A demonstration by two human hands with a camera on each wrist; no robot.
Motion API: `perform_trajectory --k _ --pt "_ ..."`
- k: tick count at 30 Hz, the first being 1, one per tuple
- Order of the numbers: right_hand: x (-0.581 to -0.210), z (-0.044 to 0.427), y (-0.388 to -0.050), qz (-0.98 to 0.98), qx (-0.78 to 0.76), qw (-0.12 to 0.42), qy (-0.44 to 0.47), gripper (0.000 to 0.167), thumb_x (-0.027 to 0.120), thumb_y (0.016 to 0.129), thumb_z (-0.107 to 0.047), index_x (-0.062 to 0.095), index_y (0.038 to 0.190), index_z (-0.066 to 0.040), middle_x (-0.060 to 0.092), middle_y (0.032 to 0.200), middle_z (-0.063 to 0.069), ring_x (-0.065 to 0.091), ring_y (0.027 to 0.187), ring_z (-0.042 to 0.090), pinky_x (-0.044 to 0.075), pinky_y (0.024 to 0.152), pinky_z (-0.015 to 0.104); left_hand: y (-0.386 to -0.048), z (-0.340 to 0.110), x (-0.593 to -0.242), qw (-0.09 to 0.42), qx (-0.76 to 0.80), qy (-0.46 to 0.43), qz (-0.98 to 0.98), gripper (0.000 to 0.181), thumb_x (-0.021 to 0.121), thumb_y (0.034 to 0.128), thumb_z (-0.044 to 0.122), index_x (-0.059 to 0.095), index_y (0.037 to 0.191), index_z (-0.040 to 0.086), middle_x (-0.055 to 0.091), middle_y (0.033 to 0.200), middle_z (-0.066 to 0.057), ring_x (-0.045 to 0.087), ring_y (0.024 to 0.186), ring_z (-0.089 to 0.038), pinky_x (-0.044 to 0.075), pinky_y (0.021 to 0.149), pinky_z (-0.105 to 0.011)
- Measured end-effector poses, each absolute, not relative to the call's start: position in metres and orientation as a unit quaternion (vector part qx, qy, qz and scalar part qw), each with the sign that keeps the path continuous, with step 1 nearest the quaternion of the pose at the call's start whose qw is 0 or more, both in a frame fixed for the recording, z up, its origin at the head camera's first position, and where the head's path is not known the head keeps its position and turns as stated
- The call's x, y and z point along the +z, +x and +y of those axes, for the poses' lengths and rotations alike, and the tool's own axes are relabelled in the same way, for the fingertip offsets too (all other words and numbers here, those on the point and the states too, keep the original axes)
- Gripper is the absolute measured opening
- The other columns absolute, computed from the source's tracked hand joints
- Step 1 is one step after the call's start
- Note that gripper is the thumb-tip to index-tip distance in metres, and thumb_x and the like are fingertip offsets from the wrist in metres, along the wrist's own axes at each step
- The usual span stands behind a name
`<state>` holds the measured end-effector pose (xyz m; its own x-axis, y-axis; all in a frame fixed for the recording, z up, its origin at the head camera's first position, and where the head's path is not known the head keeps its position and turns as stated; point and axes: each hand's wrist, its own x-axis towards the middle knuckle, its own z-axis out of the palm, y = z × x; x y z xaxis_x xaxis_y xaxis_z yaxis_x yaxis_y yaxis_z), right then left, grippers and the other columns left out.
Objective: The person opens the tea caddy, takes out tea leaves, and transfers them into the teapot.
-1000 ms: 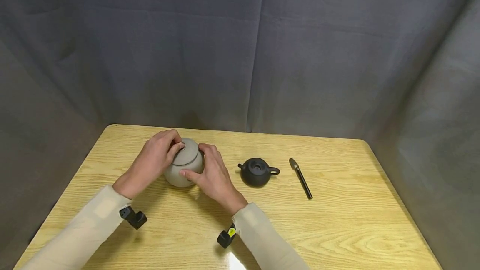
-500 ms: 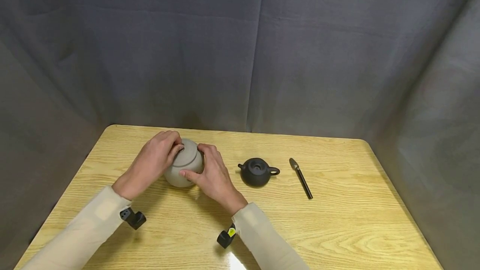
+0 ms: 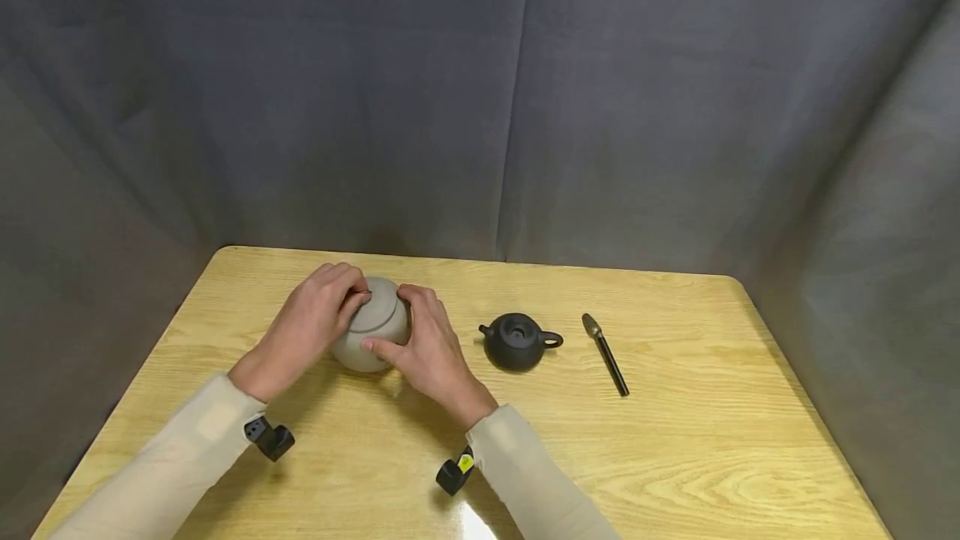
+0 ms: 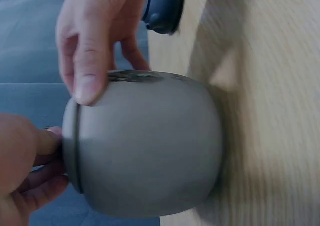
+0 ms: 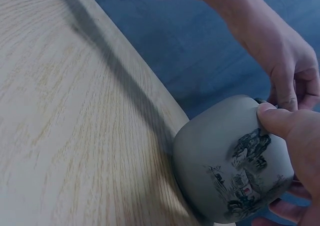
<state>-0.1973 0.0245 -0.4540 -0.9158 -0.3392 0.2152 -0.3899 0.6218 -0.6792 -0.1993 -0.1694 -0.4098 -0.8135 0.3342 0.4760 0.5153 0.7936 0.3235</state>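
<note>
A grey-beige round jar (image 3: 362, 352) stands on the left part of the table, its flat lid (image 3: 381, 304) seated on top. At the middle of that lid my left hand (image 3: 311, 319) pinches the small knob, which the fingers mostly hide. My right hand (image 3: 432, 352) grips the jar's right side near the rim, thumb in front and fingers behind. A thin groove between lid (image 4: 71, 146) and jar (image 4: 150, 146) shows in the left wrist view. In the right wrist view, a dark painted landscape (image 5: 245, 173) decorates the jar's wall.
Right of the jar sits a small black teapot (image 3: 513, 344), spout to the left and handle to the right. Farther right lies a black-handled brush-like tool (image 3: 606, 357) with a brownish tip. Dark grey curtains (image 3: 480, 107) surround the wooden table (image 3: 697, 407).
The lid's edge stood out a little more from the jar a second ago and now sits closer to it. Both hands keep their places; the head view has shifted slightly.
</note>
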Motion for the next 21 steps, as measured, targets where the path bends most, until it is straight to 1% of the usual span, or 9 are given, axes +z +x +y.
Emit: perform_trajectory --k 4,12,16,21 --pt "-0.452 0.025 -0.198 -0.898 0.387 0.036 0.206 0.082 0.082 0.093 -0.050 0.046 0.154 -0.008 0.049 0.156 0.008 0.053 0.139 0.024 0.052 0.114 0.042 -0.198 -0.169 -0.411 0.208 -0.219 -0.233 -0.924 0.008 0.072 0.1017 0.007 0.066 0.096 0.008 0.069 0.094 -0.004 0.062 0.088 -0.021 0.059 0.076 -0.039" --pt "-0.453 0.026 -0.194 -0.901 0.381 0.032 0.207 0.082 0.082 0.093 -0.050 0.047 0.155 -0.009 0.050 0.155 0.008 0.054 0.140 0.024 0.052 0.114 0.041 -0.191 -0.171 -0.415 0.187 -0.266 -0.205 -0.923 0.005 0.071 0.1029 0.012 0.068 0.100 0.008 0.072 0.100 -0.006 0.065 0.096 -0.023 0.060 0.083 -0.043" --pt "-0.451 0.027 -0.193 -0.903 0.375 0.032 0.209 0.082 0.082 0.093 -0.050 0.047 0.155 -0.009 0.049 0.156 0.008 0.054 0.141 0.024 0.052 0.114 0.042 -0.189 -0.171 -0.414 0.190 -0.272 -0.209 -0.920 0.005 0.073 0.1012 0.010 0.069 0.101 0.007 0.073 0.100 -0.008 0.066 0.096 -0.024 0.061 0.083 -0.043" --pt "-0.447 0.031 -0.193 -0.901 0.372 0.011 0.222 0.081 0.080 0.095 -0.049 0.045 0.157 -0.008 0.047 0.160 0.009 0.052 0.145 0.026 0.051 0.116 0.043 -0.188 -0.172 -0.412 0.180 -0.277 -0.215 -0.919 0.006 0.074 0.1004 0.010 0.070 0.104 0.007 0.072 0.101 -0.007 0.066 0.097 -0.024 0.060 0.082 -0.043"
